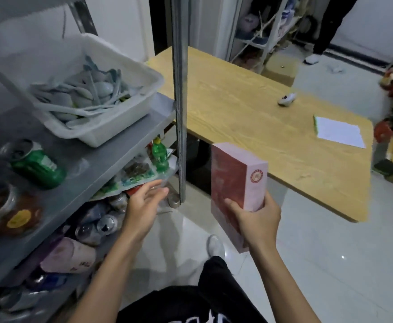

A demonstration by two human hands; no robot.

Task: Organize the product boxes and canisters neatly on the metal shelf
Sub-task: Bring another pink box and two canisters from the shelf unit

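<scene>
**Box in the air beside the shelf, one hand free**

The metal shelf fills the left side, its grey boards running back to an upright post at the front right corner. To the right of that post stands a wooden tabletop, well apart from the boards.

A white plastic tub sits at the back right of the upper visible board, heaped with pale spoons. The tall red and pink box is not on the shelf. It is upright in the air to the right of the post and in front of the tabletop's near edge, with a round seal on its narrow pink side.

The right hand grips the box round its lower half, thumb on the red face and fingers wrapped behind. The left hand reaches towards the front edge of the board below, fingers stretched out and loose, holding nothing.

A green can lies tilted on the upper board, near its front edge and left of the tub. On a lower board, several silver cans and a pink canister lie on their sides.

A white sheet of paper lies near the tabletop's right edge. A small green bottle stands upright on the lower board, just beside the post.
</scene>
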